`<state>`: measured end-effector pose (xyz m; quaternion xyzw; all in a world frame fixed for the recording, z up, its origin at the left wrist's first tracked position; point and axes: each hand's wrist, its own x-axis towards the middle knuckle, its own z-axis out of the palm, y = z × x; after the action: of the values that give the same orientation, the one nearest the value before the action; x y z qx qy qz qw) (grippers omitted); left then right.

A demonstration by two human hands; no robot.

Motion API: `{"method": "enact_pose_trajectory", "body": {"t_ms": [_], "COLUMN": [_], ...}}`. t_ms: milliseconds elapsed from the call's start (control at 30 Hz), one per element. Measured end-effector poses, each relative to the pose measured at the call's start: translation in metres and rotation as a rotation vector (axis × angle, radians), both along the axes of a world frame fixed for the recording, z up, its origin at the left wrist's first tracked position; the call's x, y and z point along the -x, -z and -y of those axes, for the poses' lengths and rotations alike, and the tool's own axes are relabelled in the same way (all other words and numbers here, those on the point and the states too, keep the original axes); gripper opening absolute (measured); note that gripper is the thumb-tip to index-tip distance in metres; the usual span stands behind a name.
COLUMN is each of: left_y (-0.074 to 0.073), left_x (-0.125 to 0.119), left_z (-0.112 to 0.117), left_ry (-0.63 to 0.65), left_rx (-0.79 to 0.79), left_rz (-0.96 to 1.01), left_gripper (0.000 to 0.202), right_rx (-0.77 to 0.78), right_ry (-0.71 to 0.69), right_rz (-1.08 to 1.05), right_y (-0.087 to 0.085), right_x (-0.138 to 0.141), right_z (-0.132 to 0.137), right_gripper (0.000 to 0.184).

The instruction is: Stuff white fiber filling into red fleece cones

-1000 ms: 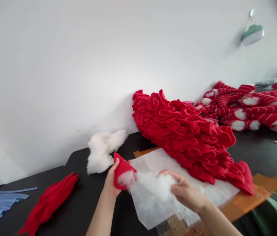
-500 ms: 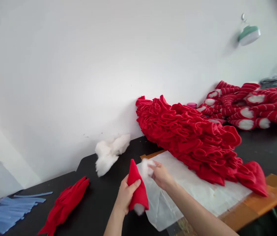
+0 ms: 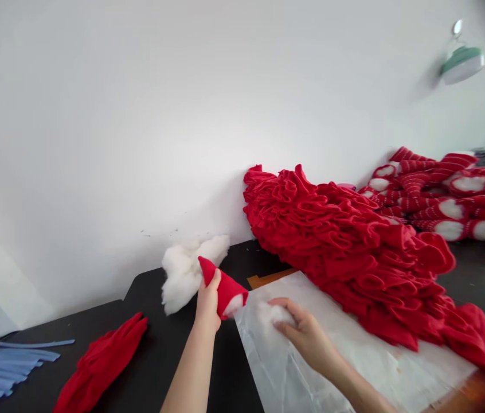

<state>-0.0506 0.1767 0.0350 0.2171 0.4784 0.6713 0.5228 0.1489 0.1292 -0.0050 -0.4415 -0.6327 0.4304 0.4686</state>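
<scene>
Landmark for this report: the pale plastic sheet (image 3: pixel 354 367) on the dark tabletop (image 3: pixel 156 367).

My left grip (image 3: pixel 208 298) is closed round a red cloth cone (image 3: pixel 229 288), thumb laid along the side. The cone is held up by the sheet's left edge—tip pointing away from the sheet, open end facing it, with white filling (image 3: pixel 234 304) showing in the mouth. My right grip (image 3: pixel 305 332) is partly closed, a wad of white fluff (image 3: pixel 273 314) caught between thumb and fingers, over the sheet and apart from the cone. Whether the wad brushes the sheet I cannot tell.

A larger mass of fluff (image 3: pixel 178 275) lies left of the sheet, a red cloth bundle (image 3: pixel 102 361) further left. A red heap (image 3: pixel 345 252) lies across the sheet's far and right side.

In my judgement, feeding the wad in calls for a firm but not crushing left grip, since squeezing would narrow the mouth. The wad is best kept loose and small, tucked with the fingertips toward the tip—a tight ball would likely leave lumps. Loose fibres could trail over the rim; they should be folded inward.
</scene>
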Motion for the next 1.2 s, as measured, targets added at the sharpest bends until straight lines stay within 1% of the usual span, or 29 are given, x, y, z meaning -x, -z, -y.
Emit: {"method": "enact_pose_trajectory", "body": {"t_ms": [67, 167, 233, 267, 300, 333, 367, 433, 467, 533, 600, 667, 733, 800, 867, 933, 1000, 1067, 1100, 1200], "left_y": [0.006, 0.011, 0.012, 0.012, 0.013, 0.014, 0.014, 0.017, 0.018, 0.022, 0.028, 0.034, 0.040, 0.044, 0.047, 0.048, 0.051, 0.055, 0.057, 0.066], "left_x": [-0.008, -0.023, -0.034, -0.038, -0.041, -0.042, -0.043, -0.045, -0.045, -0.048, -0.051, -0.051, -0.048, -0.043, -0.039, -0.038, -0.040, -0.043, -0.044, -0.042], "left_z": [0.009, 0.030, 0.047, 0.054, 0.061, 0.068, 0.073, 0.083, 0.088, 0.098, 0.108, 0.120, 0.129, 0.136, 0.139, 0.141, 0.141, 0.140, 0.139, 0.137], "left_ry": [0.040, 0.165, 0.240, 0.270, 0.297, 0.318, 0.338, 0.365, 0.374, 0.394, 0.362, 0.252, 0.140, 0.085, 0.028, -0.065, -0.157, -0.220, -0.236, -0.241], "left_rx": [0.039, 0.078, 0.087, 0.078, 0.063, 0.045, 0.031, 0.026, 0.040, 0.063, 0.034, -0.059, -0.161, -0.213, -0.203, -0.163, -0.130, -0.114, -0.108, -0.092], "left_rz": [0.091, 0.197, 0.237, 0.259, 0.282, 0.304, 0.322, 0.322, 0.306, 0.269, 0.205, 0.032, -0.257, -0.566, -0.818, -0.986, -1.060, -1.067, -1.060, -1.013], "left_gripper": [0.036, 0.029, 0.030, 0.030, 0.031, 0.030, 0.030, 0.028, 0.028, 0.034, 0.043, 0.049, 0.048, 0.038, 0.028, 0.028, 0.029, 0.028, 0.028, 0.025], "right_rx": [-0.124, -0.432, -0.605, -0.654, -0.672, -0.646, -0.586, -0.411, -0.329, -0.198, -0.084, 0.015, 0.068, 0.112, 0.161, 0.133, 0.028, -0.062, -0.083, -0.114], "right_ry": [-0.007, -0.043, 0.018, 0.080, 0.145, 0.193, 0.214, 0.175, 0.132, 0.045, 0.006, 0.011, 0.003, -0.043, -0.104, -0.087, 0.026, 0.142, 0.177, 0.200], "right_rz": [0.032, 0.069, 0.168, 0.219, 0.242, 0.223, 0.172, 0.057, 0.024, 0.002, -0.042, -0.121, -0.186, -0.260, -0.333, -0.303, -0.186, -0.095, -0.079, -0.065], "right_y": [0.002, 0.002, 0.003, 0.005, 0.007, 0.009, 0.011, 0.013, 0.013, 0.013, 0.012, 0.010, 0.009, 0.008, 0.008, 0.011, 0.017, 0.023, 0.025, 0.030], "right_x": [0.007, 0.026, 0.037, 0.040, 0.041, 0.041, 0.040, 0.037, 0.035, 0.033, 0.032, 0.033, 0.034, 0.037, 0.043, 0.049, 0.054, 0.056, 0.057, 0.054], "right_z": [0.012, 0.019, 0.020, 0.020, 0.020, 0.020, 0.021, 0.022, 0.023, 0.026, 0.029, 0.033, 0.039, 0.047, 0.055, 0.059, 0.058, 0.053, 0.050, 0.046], "right_gripper": [0.016, 0.023, 0.031, 0.033, 0.035, 0.037, 0.042, 0.052, 0.052, 0.040, 0.023, 0.014, 0.013, 0.016, 0.019, 0.017, 0.013, 0.014, 0.015, 0.016]}}
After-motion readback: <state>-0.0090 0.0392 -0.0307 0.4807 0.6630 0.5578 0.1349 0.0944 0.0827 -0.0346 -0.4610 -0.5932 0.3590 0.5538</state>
